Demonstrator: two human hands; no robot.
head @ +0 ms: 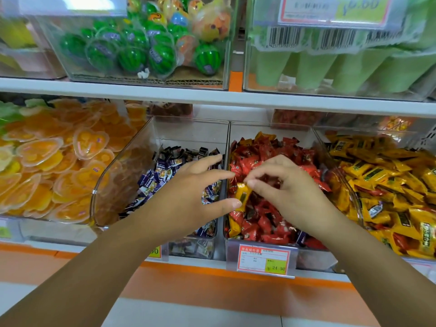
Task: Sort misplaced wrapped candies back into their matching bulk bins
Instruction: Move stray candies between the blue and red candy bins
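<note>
Three clear bins stand side by side on the lower shelf: purple-wrapped candies [162, 171], red-wrapped candies [264, 223] and yellow-wrapped candies [387, 175]. A yellow candy [241, 195] sits upright among the red ones at the red bin's left side. My right hand [280, 185] hovers over the red bin and pinches the top end of that yellow candy between thumb and forefinger. My left hand [195, 192] is spread over the purple bin's right edge, its thumb tip at the candy's lower end. Another yellow candy [234, 226] lies in the red bin's front left corner.
A few red candies [375, 192] lie in the yellow bin. A bin of orange jelly cups [59, 161] is at the left. A price tag [263, 258] hangs on the red bin's front. The shelf above holds watermelon-shaped sweets [132, 53] and green tubes [330, 72].
</note>
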